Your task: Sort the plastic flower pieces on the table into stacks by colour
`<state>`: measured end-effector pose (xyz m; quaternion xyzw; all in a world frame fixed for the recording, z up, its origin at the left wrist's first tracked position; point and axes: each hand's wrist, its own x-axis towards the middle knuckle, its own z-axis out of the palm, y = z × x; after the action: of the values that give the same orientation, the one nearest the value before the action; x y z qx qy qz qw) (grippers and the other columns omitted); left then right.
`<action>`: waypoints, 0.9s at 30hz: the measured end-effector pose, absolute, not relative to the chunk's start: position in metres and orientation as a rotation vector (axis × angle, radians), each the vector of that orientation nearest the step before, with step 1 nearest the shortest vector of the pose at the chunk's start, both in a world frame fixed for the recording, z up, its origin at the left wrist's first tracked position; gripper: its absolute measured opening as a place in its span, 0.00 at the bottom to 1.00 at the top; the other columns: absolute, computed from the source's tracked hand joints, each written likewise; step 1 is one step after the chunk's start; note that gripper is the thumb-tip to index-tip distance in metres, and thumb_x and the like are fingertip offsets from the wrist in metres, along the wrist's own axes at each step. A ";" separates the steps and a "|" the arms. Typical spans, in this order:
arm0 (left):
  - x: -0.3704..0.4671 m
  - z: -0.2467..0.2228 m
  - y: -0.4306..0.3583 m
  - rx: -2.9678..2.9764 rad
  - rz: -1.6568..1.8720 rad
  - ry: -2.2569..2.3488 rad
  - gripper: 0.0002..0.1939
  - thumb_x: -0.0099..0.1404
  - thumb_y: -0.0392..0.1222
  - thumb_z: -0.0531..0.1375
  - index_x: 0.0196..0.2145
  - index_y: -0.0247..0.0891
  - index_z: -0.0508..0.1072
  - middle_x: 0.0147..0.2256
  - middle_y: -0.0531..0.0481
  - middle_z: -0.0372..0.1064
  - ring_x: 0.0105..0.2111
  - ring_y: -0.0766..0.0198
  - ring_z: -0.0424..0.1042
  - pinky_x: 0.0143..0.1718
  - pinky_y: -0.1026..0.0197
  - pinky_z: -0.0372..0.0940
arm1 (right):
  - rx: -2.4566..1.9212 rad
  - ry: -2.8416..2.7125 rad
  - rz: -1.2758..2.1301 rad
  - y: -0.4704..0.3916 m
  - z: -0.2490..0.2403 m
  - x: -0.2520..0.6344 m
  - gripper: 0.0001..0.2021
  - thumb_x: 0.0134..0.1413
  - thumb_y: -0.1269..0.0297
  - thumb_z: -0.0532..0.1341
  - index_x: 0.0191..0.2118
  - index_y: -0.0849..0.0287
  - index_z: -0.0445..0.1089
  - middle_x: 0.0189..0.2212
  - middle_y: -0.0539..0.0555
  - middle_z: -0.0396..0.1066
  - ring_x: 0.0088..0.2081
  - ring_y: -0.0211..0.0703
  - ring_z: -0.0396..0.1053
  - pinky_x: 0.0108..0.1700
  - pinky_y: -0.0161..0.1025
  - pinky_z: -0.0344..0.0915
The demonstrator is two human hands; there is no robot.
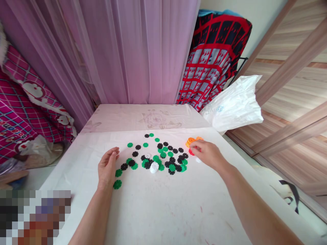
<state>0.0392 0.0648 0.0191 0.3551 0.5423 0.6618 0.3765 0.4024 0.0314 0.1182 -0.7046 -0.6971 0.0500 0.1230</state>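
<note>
Notched plastic snowflake discs are spread over the white-covered table (163,204), mostly black discs (159,146) and green discs (118,173). A small stack of white discs (154,167) stands at the near middle of them, and another white disc (148,156) lies just behind. My left hand (107,168) hovers at the left of the spread with loosely bent fingers and nothing visible in it. At the right, my right hand (207,153) has its fingertips pinched beside a pile of orange discs (190,141) and red discs (191,152). Whatever the pinch holds is hidden.
A white plastic bag (235,103) sits at the table's back right corner. Behind the table hangs a purple curtain (143,51), with a red patterned cloth (208,64) to its right. Pink checked fabric (30,98) is on the left, and wooden doors (288,78) line the right.
</note>
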 end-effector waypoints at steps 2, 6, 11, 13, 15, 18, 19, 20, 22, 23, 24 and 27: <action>0.040 0.020 0.065 0.895 1.694 1.383 0.15 0.55 0.50 0.64 0.38 0.40 0.77 0.45 0.45 0.75 0.45 0.59 0.73 0.54 0.47 0.65 | -1.947 -2.183 0.251 0.046 0.119 0.359 0.11 0.56 0.64 0.55 0.35 0.50 0.76 0.39 0.47 0.77 0.37 0.39 0.71 0.38 0.34 0.61; 0.040 0.019 0.065 0.854 1.706 1.366 0.15 0.55 0.50 0.64 0.37 0.39 0.77 0.45 0.45 0.75 0.45 0.59 0.73 0.53 0.49 0.65 | -1.789 -2.484 0.417 0.076 0.114 0.285 0.14 0.54 0.66 0.58 0.44 0.48 0.75 0.42 0.47 0.77 0.45 0.42 0.71 0.42 0.34 0.61; 0.040 0.016 0.066 0.850 1.711 1.356 0.16 0.55 0.51 0.64 0.38 0.39 0.76 0.45 0.45 0.75 0.45 0.59 0.73 0.52 0.50 0.66 | -1.597 -2.920 0.405 0.098 0.104 0.252 0.20 0.50 0.71 0.60 0.50 0.47 0.72 0.49 0.51 0.72 0.45 0.42 0.71 0.38 0.33 0.59; 0.040 0.016 0.066 0.860 1.705 1.361 0.16 0.56 0.51 0.63 0.38 0.39 0.77 0.45 0.45 0.75 0.45 0.58 0.73 0.52 0.50 0.66 | -1.577 -2.984 0.399 0.102 0.101 0.253 0.19 0.49 0.70 0.61 0.49 0.48 0.72 0.48 0.51 0.71 0.43 0.42 0.71 0.35 0.33 0.58; 0.039 0.015 0.066 0.874 1.693 1.368 0.16 0.57 0.52 0.63 0.39 0.40 0.77 0.45 0.45 0.75 0.46 0.58 0.73 0.52 0.50 0.66 | -1.553 -2.990 0.400 0.105 0.097 0.255 0.17 0.50 0.68 0.61 0.47 0.49 0.72 0.47 0.51 0.71 0.43 0.42 0.71 0.34 0.33 0.57; 0.039 0.015 0.066 0.881 1.684 1.372 0.16 0.57 0.52 0.63 0.39 0.40 0.77 0.46 0.46 0.75 0.47 0.59 0.73 0.52 0.51 0.66 | -1.531 -2.959 0.407 0.108 0.090 0.258 0.14 0.50 0.64 0.61 0.45 0.52 0.71 0.46 0.52 0.72 0.43 0.43 0.71 0.35 0.33 0.58; 0.039 0.015 0.066 0.885 1.683 1.371 0.16 0.58 0.52 0.63 0.39 0.40 0.77 0.46 0.46 0.75 0.46 0.59 0.73 0.52 0.51 0.66 | -1.534 -2.937 0.407 0.107 0.088 0.259 0.14 0.50 0.63 0.62 0.45 0.53 0.71 0.46 0.53 0.72 0.43 0.43 0.71 0.35 0.34 0.58; 0.039 0.015 0.066 0.890 1.684 1.370 0.16 0.58 0.52 0.63 0.39 0.40 0.77 0.46 0.45 0.75 0.46 0.59 0.73 0.52 0.51 0.66 | -1.539 -2.909 0.408 0.107 0.087 0.259 0.14 0.50 0.63 0.62 0.44 0.54 0.71 0.46 0.53 0.72 0.43 0.44 0.71 0.36 0.34 0.58; 0.039 0.014 0.066 0.901 1.686 1.371 0.16 0.58 0.52 0.63 0.39 0.40 0.77 0.46 0.45 0.75 0.46 0.58 0.73 0.52 0.51 0.66 | -1.556 -2.830 0.415 0.104 0.085 0.263 0.13 0.50 0.62 0.62 0.43 0.55 0.72 0.44 0.53 0.73 0.43 0.44 0.71 0.38 0.34 0.59; 0.038 0.014 0.066 0.905 1.686 1.373 0.17 0.58 0.52 0.63 0.40 0.40 0.77 0.46 0.45 0.75 0.47 0.58 0.73 0.52 0.50 0.67 | -1.567 -2.787 0.421 0.102 0.084 0.266 0.13 0.50 0.63 0.61 0.43 0.54 0.72 0.44 0.52 0.73 0.43 0.43 0.70 0.39 0.34 0.59; 0.038 0.014 0.066 0.905 1.686 1.373 0.17 0.58 0.52 0.63 0.40 0.40 0.77 0.46 0.45 0.75 0.47 0.58 0.73 0.52 0.50 0.66 | -1.581 -2.741 0.428 0.100 0.085 0.271 0.12 0.50 0.63 0.61 0.43 0.54 0.72 0.43 0.52 0.74 0.43 0.43 0.70 0.40 0.34 0.59; 0.038 0.015 0.066 0.898 1.685 1.370 0.17 0.57 0.52 0.63 0.40 0.40 0.77 0.45 0.45 0.75 0.46 0.58 0.73 0.52 0.50 0.66 | -1.627 -2.631 0.449 0.093 0.088 0.294 0.13 0.50 0.65 0.61 0.44 0.54 0.72 0.44 0.51 0.74 0.42 0.41 0.70 0.40 0.33 0.59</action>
<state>0.0383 0.0657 0.0147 0.3525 0.5379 0.6617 0.3854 0.2942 0.0935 0.0883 -0.5205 -0.8417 0.1437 0.0077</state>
